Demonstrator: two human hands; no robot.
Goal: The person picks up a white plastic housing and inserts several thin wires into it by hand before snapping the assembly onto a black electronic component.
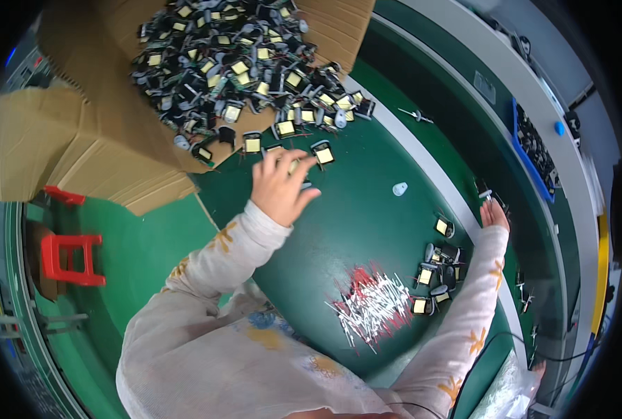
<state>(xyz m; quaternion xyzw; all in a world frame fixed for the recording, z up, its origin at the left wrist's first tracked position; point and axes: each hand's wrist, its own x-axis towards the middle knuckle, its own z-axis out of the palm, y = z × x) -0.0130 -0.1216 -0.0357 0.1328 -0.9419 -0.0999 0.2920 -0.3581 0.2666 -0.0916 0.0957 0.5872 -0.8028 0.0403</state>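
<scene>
My left hand (276,188) reaches over the green table with its fingers apart. Beneath its fingertips lies a partly hidden small black part with a pale yellow pad, and another black part with a yellow pad (323,153) is just beyond. On the right, my right hand (494,215) extends over the green belt, its fingers closed on a small black part with a white piece (485,193); the fingers hide much of it. Between my arms is a heap of thin white sticks with red ends (374,307). Several black parts with yellow pads (440,265) cluster near my right forearm.
A cardboard box (108,153), tipped toward the table, spills a big pile of similar parts (234,63). One loose grey oval piece (400,188) lies mid-table. A pale rail borders the belt. Beyond it sits a blue tray (524,150). A red stool (73,258) stands at left.
</scene>
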